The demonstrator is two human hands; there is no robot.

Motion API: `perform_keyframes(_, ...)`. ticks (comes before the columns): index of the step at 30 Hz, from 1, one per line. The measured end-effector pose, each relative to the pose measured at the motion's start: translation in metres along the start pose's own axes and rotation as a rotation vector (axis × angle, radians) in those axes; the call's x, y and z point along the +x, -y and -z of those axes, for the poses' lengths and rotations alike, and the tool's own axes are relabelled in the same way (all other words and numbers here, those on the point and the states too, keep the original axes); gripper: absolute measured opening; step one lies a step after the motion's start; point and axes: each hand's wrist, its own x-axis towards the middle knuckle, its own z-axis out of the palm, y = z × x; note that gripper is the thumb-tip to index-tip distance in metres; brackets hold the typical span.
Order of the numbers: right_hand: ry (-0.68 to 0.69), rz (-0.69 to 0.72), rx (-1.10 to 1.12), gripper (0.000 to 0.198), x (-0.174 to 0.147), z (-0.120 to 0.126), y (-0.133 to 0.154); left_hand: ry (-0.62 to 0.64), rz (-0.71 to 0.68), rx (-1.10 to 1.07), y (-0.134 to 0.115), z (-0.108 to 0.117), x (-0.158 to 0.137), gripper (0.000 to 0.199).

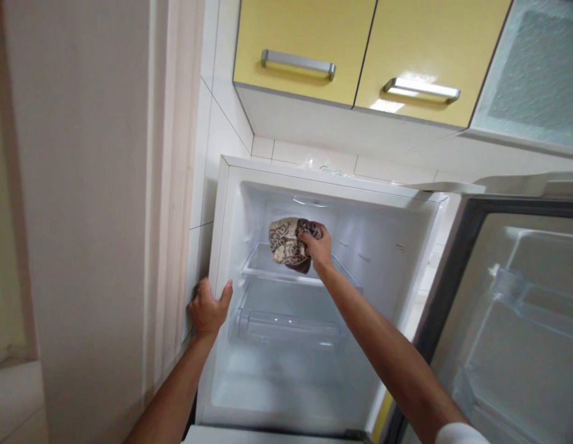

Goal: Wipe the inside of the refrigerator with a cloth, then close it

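My right hand (pixel 319 245) reaches into an open fridge (pixel 223 234) and grips a bunched cloth (pixel 286 242) with a brown and cream pattern. The cloth is above the upper glass shelf (pixel 267 265); whether it touches the shelf I cannot tell. At the fridge's left side my left hand (pixel 208 308) grasps the front edge of the cabinet wall, thumb on the inner side and fingers around the outside. Below the shelf, a clear plastic drawer or tray (pixel 290 327) sits in the fridge.
The fridge door (pixel 512 296) stands swung out to the right, with clear racks on its inside. Yellow wall cabinets (pixel 309 31) with metal handles hang above. A pale door frame (pixel 170 185) runs close along the left. Some clear plastic (pixel 330 169) lies on the fridge top.
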Motion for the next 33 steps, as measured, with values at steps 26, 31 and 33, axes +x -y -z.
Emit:
perform_keyframes(26, 0.323, 0.286, -1.502, 0.031, 0.111, 0.057, -0.133, -0.081, -0.142, -0.048, 0.007, 0.001, -0.01, 0.054)
perform_keyframes(31, 0.469, 0.212, -1.458, 0.034, 0.112, 0.039, -0.156, -0.131, -0.137, -0.057, 0.01, -0.002, -0.012, 0.053)
perform_keyframes(33, 0.499, 0.169, -1.439, 0.036, 0.112, 0.036, -0.157, -0.132, -0.121, -0.055, 0.011, -0.003, -0.012, 0.052)
